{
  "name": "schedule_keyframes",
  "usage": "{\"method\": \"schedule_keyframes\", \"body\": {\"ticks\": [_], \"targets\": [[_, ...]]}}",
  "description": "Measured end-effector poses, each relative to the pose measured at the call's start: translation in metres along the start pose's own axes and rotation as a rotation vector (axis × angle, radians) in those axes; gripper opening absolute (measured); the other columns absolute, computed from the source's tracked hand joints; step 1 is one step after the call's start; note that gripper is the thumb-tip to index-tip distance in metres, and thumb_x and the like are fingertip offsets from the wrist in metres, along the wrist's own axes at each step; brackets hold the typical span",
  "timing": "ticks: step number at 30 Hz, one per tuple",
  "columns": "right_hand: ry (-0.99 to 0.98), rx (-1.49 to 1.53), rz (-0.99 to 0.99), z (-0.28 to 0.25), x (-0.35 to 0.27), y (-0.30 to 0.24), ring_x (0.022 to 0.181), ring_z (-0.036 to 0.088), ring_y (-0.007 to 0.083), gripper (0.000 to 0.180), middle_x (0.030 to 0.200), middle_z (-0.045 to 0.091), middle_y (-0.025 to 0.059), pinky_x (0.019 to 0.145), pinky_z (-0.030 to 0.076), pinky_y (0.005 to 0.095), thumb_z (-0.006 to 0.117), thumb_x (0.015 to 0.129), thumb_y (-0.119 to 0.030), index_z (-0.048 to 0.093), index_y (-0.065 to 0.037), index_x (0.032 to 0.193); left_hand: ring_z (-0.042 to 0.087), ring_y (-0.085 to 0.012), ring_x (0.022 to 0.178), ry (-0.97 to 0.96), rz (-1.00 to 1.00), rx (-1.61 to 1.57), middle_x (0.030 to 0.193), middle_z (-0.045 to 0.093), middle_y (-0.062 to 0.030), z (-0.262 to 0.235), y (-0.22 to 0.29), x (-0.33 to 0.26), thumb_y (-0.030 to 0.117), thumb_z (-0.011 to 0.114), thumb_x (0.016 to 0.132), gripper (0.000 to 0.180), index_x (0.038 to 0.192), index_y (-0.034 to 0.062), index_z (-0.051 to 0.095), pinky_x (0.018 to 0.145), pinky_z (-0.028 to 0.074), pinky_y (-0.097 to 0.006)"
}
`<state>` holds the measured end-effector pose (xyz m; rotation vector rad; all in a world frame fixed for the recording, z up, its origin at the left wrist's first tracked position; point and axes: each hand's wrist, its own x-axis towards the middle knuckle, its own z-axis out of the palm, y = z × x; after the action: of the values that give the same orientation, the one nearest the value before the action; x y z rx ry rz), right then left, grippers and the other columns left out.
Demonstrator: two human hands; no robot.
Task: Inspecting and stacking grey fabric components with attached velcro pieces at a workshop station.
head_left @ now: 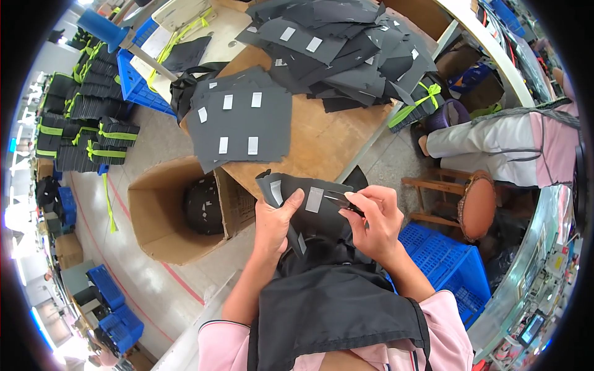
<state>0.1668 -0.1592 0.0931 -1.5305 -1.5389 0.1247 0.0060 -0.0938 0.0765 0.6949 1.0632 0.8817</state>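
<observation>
My left hand [276,217] is closed on a dark grey fabric panel [297,201] that hangs partly folded in front of my black apron. Its thumb presses on the front of the panel, between two whitish rectangular patches. My right hand [377,219] is closed round a small pair of thread snips [336,198]. Their thin metal tips lie against the panel, close beside the right-hand patch [314,200]. Just beyond, a stack of similar grey panels [241,127] with white patches rests at the near left of the brown wooden table [328,133].
A big heap of grey panels [346,49] covers the table's far side. An open cardboard box [161,216] stands on the floor to the left. Blue crates [448,266] and a wooden chair [476,204] are at the right, near another person's legs [482,139]. Tied black bundles [93,130] sit far left.
</observation>
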Motion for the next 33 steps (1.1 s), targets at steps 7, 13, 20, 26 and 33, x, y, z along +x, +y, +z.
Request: {"method": "schedule_keyframes", "body": {"ticks": [7,13,20,26,33], "targets": [[-0.162,0.011,-0.06,0.016,0.009,0.017,0.058,0.054,0.0224,0.03,0.076,0.052,0.0073,0.051,0.043,0.0294,0.072,0.062,-0.005,0.06,-0.004,0.09,0.059,-0.0128,0.079,-0.001,-0.045,-0.032,0.086,0.062,-0.0032,-0.001,-0.002,0.005,0.01,0.069,0.078,0.018,0.092,0.0041,0.059,0.071,0.047,-0.028],[-0.176,0.078,0.051,0.021,0.011,0.015,0.059,0.054,0.0235,0.024,0.074,0.052,0.0083,0.052,0.044,0.0292,0.071,0.065,-0.003,0.061,-0.004,0.087,0.058,-0.0134,0.081,0.027,-0.11,-0.052,0.09,0.062,-0.0046,-0.008,0.0,0.009,0.01,0.07,0.077,0.022,0.095,0.0026,0.06,0.074,0.046,-0.029],[-0.097,0.344,0.456,0.03,0.007,0.046,0.064,0.044,0.0123,0.032,0.084,0.044,0.0052,0.059,0.038,0.0209,0.069,0.068,0.002,0.056,-0.002,0.098,0.058,-0.0242,0.088,0.108,0.063,-0.037,0.101,0.059,-0.0139,-0.028,0.04,0.06,0.003,0.067,0.07,0.044,0.109,-0.006,0.052,0.082,0.046,-0.037],[-0.186,0.453,0.583,0.048,0.002,0.044,0.062,0.034,0.0024,0.034,0.076,0.033,-0.0047,0.054,0.03,0.0168,0.066,0.071,0.003,0.053,-0.002,0.102,0.043,-0.0324,0.112,0.391,0.266,0.638,0.119,0.046,-0.0193,-0.087,0.076,0.156,0.017,0.071,0.068,0.065,0.123,-0.0004,0.041,0.094,0.035,-0.048],[-0.239,0.445,0.633,0.059,-0.004,0.054,0.058,0.035,0.0033,0.021,0.071,0.038,-0.0049,0.052,0.03,0.0183,0.062,0.077,0.0,0.054,-0.002,0.097,0.011,-0.0334,0.135,0.806,0.182,1.07,0.145,0.011,-0.0189,-0.113,0.055,0.176,0.038,0.08,0.058,0.109,0.14,0.0069,0.015,0.105,0.02,-0.049]]}}
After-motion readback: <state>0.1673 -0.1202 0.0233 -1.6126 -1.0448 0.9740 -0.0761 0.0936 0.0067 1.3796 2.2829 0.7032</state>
